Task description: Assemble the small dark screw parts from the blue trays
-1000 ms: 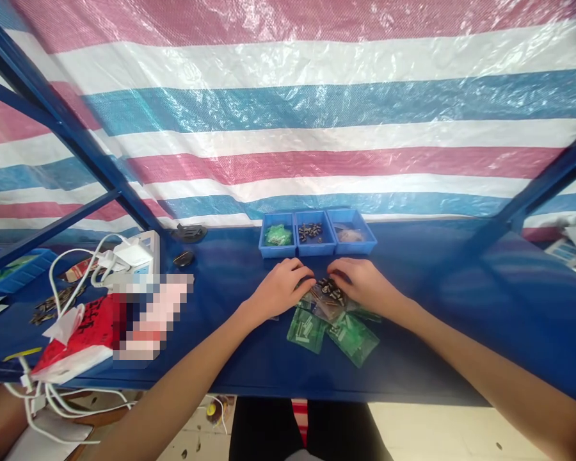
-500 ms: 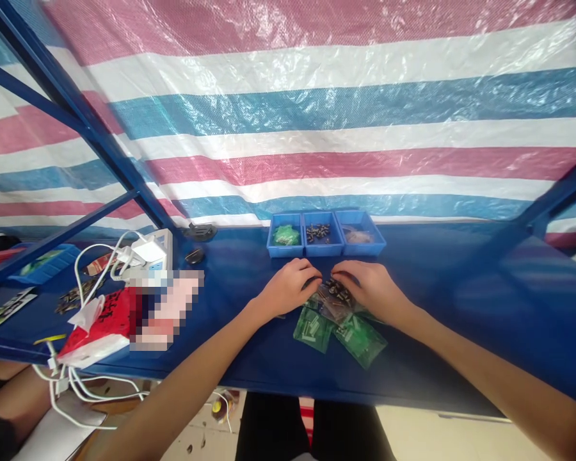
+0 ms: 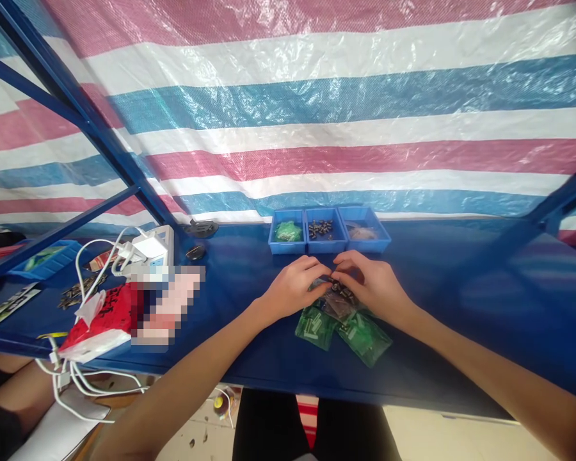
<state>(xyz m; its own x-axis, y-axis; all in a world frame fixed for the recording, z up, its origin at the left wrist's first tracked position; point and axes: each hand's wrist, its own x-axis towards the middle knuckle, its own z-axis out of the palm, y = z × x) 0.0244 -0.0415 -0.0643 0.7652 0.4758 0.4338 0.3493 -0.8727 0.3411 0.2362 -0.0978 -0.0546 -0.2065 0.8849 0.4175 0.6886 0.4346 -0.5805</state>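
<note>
My left hand [image 3: 295, 289] has its thumb and fingers pinched together over the small dark metal parts [image 3: 343, 291]. Facing it, my right hand [image 3: 377, 285] is bent with thumb and index finger drawn together, its tips almost meeting the left ones. Whatever lies between the fingertips is too small to make out. Just below the hands sits a clear plastic bag [image 3: 336, 306] with brownish contents. Two green plastic bags lie on the blue table, a left green bag [image 3: 315, 328] with pale pieces in it and a right green bag [image 3: 365, 339].
Behind the hands stand three blue bins: a left bin [image 3: 288, 248] with green bags, a middle bin [image 3: 326, 246] with metal parts, a right bin [image 3: 370, 246] with clear bags. Leftward are a white power strip [image 3: 166, 240], cables, a red bag [image 3: 110, 314] and a person's leg [image 3: 24, 390].
My left hand has shifted right, and its fingertips now come close to those of my right hand. The right fingers have drawn in slightly. The view has tilted a little.
</note>
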